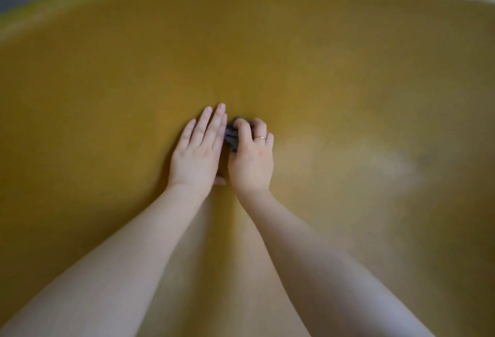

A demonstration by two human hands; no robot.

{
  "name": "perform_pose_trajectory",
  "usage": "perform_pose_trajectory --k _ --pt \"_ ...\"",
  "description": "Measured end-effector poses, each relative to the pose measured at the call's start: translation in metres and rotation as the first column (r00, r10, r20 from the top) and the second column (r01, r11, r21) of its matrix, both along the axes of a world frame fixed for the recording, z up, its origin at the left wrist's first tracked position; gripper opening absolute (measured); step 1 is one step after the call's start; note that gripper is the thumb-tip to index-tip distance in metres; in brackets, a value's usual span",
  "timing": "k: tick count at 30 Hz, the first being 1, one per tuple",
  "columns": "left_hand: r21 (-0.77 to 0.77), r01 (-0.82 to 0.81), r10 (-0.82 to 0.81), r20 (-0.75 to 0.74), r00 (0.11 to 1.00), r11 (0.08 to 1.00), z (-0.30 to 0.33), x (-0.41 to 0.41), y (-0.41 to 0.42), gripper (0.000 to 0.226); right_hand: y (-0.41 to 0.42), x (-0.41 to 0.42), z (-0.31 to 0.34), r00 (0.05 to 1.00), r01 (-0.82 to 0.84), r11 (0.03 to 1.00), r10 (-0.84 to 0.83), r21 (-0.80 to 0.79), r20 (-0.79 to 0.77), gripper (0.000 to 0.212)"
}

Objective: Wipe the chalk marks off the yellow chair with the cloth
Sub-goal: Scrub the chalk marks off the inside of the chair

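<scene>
Head view: the yellow chair surface fills nearly the whole frame. The left hand lies flat on it, fingers straight and together. Just beside it, the right hand has its fingers curled around a small dark cloth, which is bunched against the surface. A gold ring sits on one right finger. A pale smear lies to the right of the hands.

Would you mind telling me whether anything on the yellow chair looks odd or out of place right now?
One thing stands out: a pale, whitish smear on the yellow chair, to the right of the right hand, which holds a dark cloth. The left hand lies flat beside it. Nothing looks damaged.
</scene>
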State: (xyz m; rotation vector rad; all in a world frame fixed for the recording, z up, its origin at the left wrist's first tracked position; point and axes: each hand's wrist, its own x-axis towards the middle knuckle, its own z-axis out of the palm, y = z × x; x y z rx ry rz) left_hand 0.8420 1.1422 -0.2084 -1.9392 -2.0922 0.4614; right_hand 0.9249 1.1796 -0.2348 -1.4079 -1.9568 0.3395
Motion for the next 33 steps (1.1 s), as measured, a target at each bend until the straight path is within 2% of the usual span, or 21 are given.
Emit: perform_pose_trajectory --k 3,6,10,15,17,20,22,24,27,29,31,33 --pt "0.001 -0.005 0.005 0.026 1.0 1.0 0.0 -0.002 0.0 0.133 0.018 0.032 0.007 0.996 -0.003 1.0 0.002 0.011 0.092 0.035" --pt "-0.065 -0.022 0.025 0.049 0.998 0.998 0.002 0.003 0.002 0.129 0.046 0.08 0.023 0.981 0.152 0.988 -0.155 0.027 0.121 0.053" --pt "-0.096 0.0 -0.001 -0.012 1.0 0.995 0.01 0.006 0.005 0.137 0.074 0.14 0.048 0.88 0.472 0.881 -0.472 0.023 0.052 0.047" --pt "-0.175 0.075 -0.077 -0.002 0.997 0.982 0.012 0.008 0.014 0.13 0.067 0.148 0.044 0.823 0.568 0.819 -0.564 -0.078 0.068 0.05" --pt "-0.194 0.094 -0.094 0.01 0.995 0.977 0.01 0.008 0.016 0.128 0.043 0.135 0.024 0.856 0.515 0.844 -0.495 -0.151 0.151 0.046" --pt "-0.118 0.154 -0.15 0.044 0.988 0.981 0.007 0.014 0.009 0.126 -0.016 0.117 -0.014 0.923 0.228 0.96 -0.16 -0.161 0.35 0.038" --pt "-0.024 0.259 -0.254 0.121 0.96 0.966 -0.002 0.024 0.003 0.107 -0.057 0.114 -0.034 0.901 0.06 0.979 0.032 -0.197 0.432 0.037" --pt "0.029 0.333 -0.333 0.191 0.923 0.942 -0.011 0.034 -0.002 0.095 -0.083 0.116 -0.039 0.874 -0.035 0.97 0.148 -0.242 0.463 0.035" --pt "-0.073 0.348 -0.318 0.266 0.91 0.935 -0.006 0.057 -0.003 0.102 -0.083 0.135 -0.031 0.781 -0.207 0.959 0.281 -0.194 0.557 0.033" --pt "-0.251 0.378 -0.301 0.297 0.906 0.891 -0.005 0.072 -0.002 0.104 -0.052 0.156 -0.023 0.722 -0.227 0.967 0.247 -0.116 0.646 0.028" --pt "-0.382 0.41 -0.301 0.314 0.9 0.828 -0.009 0.084 0.0 0.102 -0.007 0.186 -0.009 0.709 -0.118 0.993 0.079 0.007 0.701 0.026" --pt "-0.392 0.432 -0.308 0.339 0.889 0.812 -0.015 0.095 -0.001 0.104 0.03 0.22 0.009 0.68 -0.079 0.987 -0.05 0.141 0.732 0.027"
